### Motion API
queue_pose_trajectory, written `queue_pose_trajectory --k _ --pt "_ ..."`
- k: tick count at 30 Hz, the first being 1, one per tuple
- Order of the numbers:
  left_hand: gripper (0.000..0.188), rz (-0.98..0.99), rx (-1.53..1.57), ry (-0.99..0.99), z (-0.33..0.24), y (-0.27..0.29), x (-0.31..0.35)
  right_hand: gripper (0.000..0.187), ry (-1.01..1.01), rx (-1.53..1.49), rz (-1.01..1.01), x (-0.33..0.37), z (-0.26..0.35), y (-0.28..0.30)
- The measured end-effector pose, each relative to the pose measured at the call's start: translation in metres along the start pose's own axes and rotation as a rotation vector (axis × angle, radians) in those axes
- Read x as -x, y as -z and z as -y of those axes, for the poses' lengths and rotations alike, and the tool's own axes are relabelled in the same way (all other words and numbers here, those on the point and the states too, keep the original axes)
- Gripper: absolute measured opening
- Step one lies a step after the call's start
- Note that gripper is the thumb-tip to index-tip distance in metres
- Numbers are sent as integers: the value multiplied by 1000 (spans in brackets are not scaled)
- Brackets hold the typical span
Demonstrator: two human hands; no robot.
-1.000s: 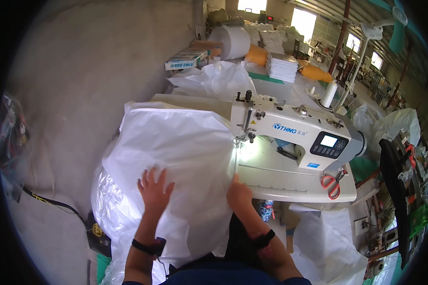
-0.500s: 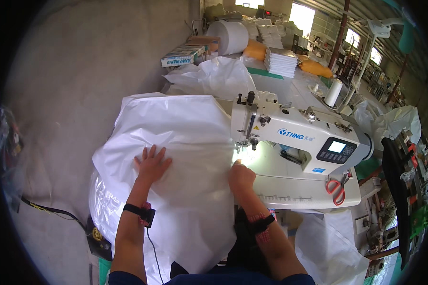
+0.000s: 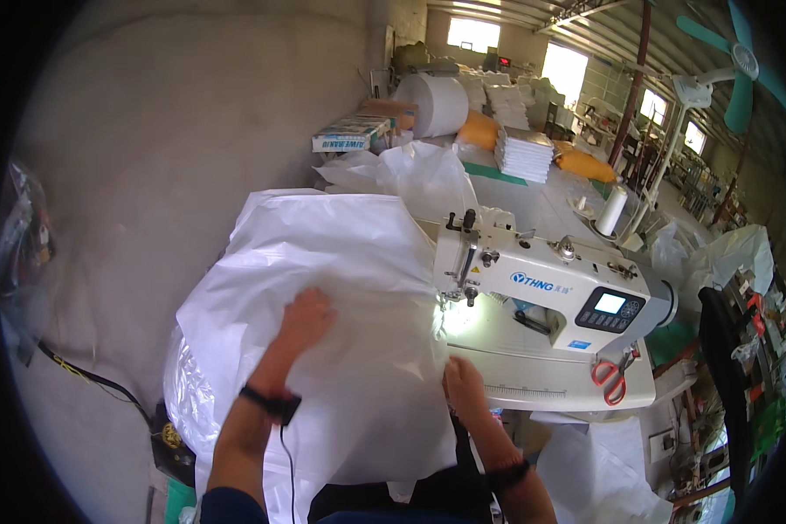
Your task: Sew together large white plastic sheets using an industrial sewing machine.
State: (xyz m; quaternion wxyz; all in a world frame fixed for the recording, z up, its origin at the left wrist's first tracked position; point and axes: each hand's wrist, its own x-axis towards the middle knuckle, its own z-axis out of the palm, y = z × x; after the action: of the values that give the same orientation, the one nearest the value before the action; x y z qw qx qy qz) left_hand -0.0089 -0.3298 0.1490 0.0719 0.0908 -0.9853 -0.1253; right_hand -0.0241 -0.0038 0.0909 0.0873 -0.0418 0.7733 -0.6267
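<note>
A large white plastic-like sheet drapes over the left side of the sewing table, its right edge running beside the needle. My left hand lies on top of it, somewhat smeared by motion, with the fingers stretched out. Along the near right edge of the sheet, my right hand is closed, its curled fingers at the edge. A white sewing machine stands to the right, its lamp lighting the needle area just beyond my right hand. The sheet's edge under the presser foot is hard to make out in the glare.
Red-handled scissors lie on the table's right end. A white thread cone stands behind the machine. Farther back are a large white roll, a stack of white folded pieces and yellow sacks. A grey wall rises on the left.
My right hand has come back from near the needle toward me along the sheet's edge. My left hand has shifted slightly right across the sheet. The view has tilted up.
</note>
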Motion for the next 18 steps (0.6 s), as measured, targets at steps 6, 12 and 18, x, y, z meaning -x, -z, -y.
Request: queue_pose_trajectory --k 6,12,18 --pt "44 -374 -87 -60 -26 -31 127 37 126 244 759 83 -49 -2" --pt "38 -265 -65 -3 16 -28 83 40 336 173 882 60 -41 -91" --pt "30 -116 2 -319 92 -30 -5 43 457 105 901 30 5 -115"
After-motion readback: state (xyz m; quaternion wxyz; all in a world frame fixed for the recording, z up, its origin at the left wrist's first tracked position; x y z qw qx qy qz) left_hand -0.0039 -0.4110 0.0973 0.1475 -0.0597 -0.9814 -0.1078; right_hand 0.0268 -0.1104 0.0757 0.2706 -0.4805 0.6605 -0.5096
